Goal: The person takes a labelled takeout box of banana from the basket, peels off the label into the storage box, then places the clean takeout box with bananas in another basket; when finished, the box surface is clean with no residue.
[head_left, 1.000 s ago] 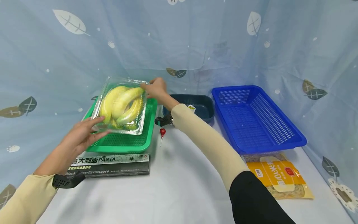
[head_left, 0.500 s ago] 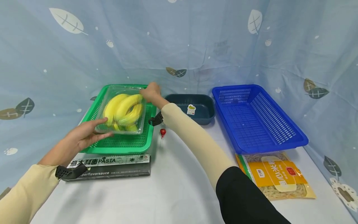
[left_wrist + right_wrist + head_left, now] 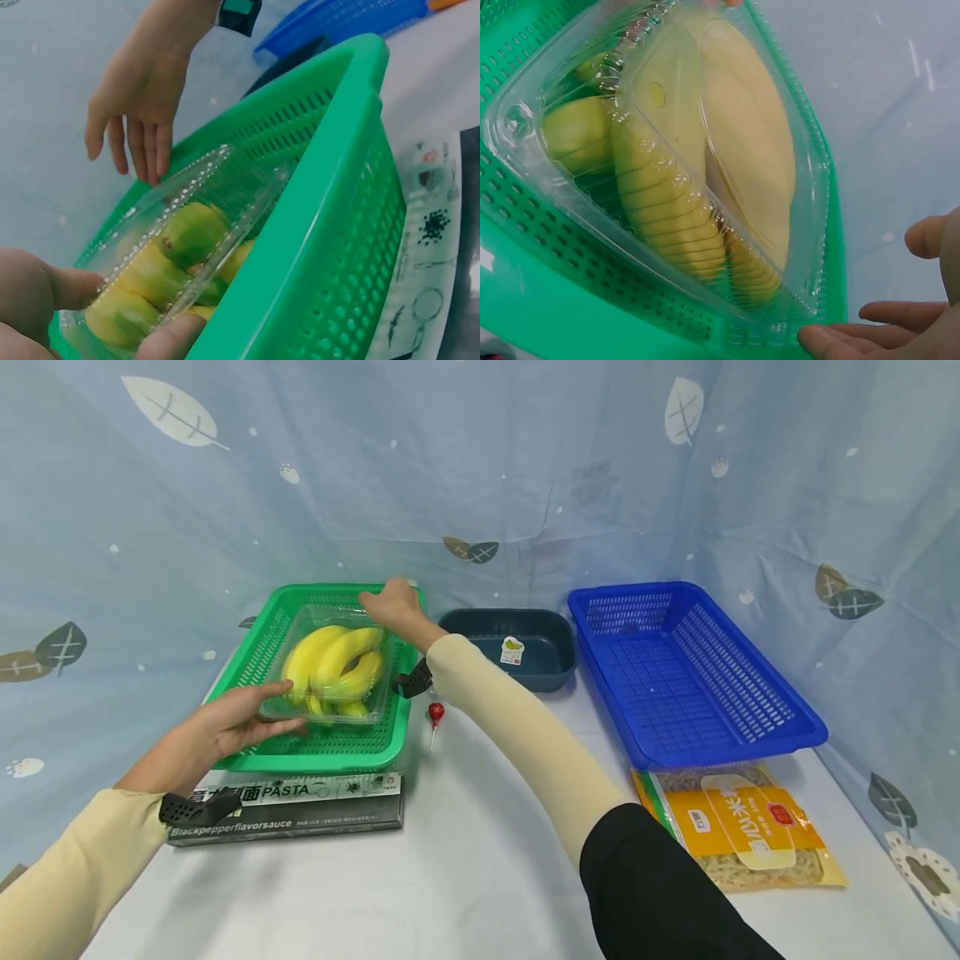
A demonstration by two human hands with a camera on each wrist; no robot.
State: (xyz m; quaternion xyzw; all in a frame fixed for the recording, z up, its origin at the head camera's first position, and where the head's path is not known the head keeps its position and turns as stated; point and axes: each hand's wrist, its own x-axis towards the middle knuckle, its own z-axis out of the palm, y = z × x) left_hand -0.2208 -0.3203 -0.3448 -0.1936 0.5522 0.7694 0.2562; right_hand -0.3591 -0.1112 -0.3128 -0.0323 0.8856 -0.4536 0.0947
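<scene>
A clear plastic clamshell box (image 3: 318, 618) of bananas (image 3: 337, 660) lies inside the green basket (image 3: 315, 763), on the left of the table. My left hand (image 3: 232, 717) pinches the near left corner of the box, with thumb and a fingertip on either side of it in the left wrist view. At the far right corner is my right hand (image 3: 396, 608). Its fingers are extended and stand apart from the box in the right wrist view, by the basket's rim. Part of the basket's far right rim is hidden behind that hand.
Before the basket lies a black pasta box (image 3: 300, 812). A red lollipop (image 3: 436, 713) sits to its right. Behind are a dark blue tub (image 3: 551, 672) with a banana sticker and a blue basket (image 3: 675, 693). A yellow-orange noodle packet (image 3: 742, 835) lies at the front right.
The banana box has been lowered from above the green basket into it. My right hand has let go of the box's far corner; my left hand has kept hold.
</scene>
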